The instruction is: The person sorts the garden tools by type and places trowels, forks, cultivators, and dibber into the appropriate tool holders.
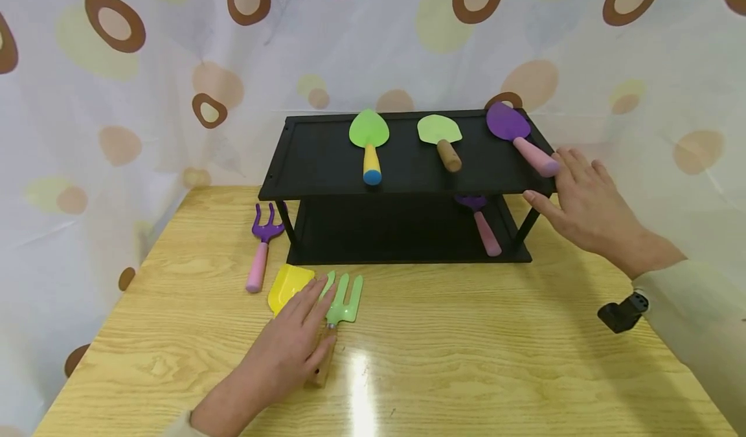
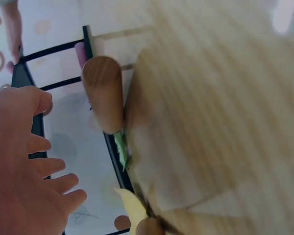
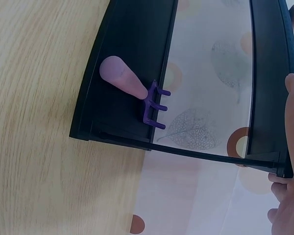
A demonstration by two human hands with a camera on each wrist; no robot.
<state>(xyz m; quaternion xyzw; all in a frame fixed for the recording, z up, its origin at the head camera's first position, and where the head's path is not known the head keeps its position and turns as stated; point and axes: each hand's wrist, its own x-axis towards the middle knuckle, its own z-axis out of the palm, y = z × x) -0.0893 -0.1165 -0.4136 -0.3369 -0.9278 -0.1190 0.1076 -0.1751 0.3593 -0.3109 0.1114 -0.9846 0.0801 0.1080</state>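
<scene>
Over the table, my left hand (image 1: 285, 349) hovers with extended fingers above a hand fork (image 1: 344, 311) with light green tines and a wooden handle (image 2: 103, 93). A yellow shovel (image 1: 288, 285) lies beside it, partly covered by that hand. My right hand (image 1: 597, 213) rests at the right corner of a black two-tier rack (image 1: 320, 158), thumb at the front edge and fingers along the side. By its fingertips lies a purple trowel (image 1: 508, 123) with a pink handle, on the top tier.
Also on the top tier are a green trowel (image 1: 370, 129) with a yellow handle and a pale green shovel (image 1: 439, 129). A purple hand fork (image 1: 487, 233) lies on the lower tier. Another purple fork (image 1: 258, 265) lies left of the rack. A patterned curtain (image 1: 146, 145) hangs behind.
</scene>
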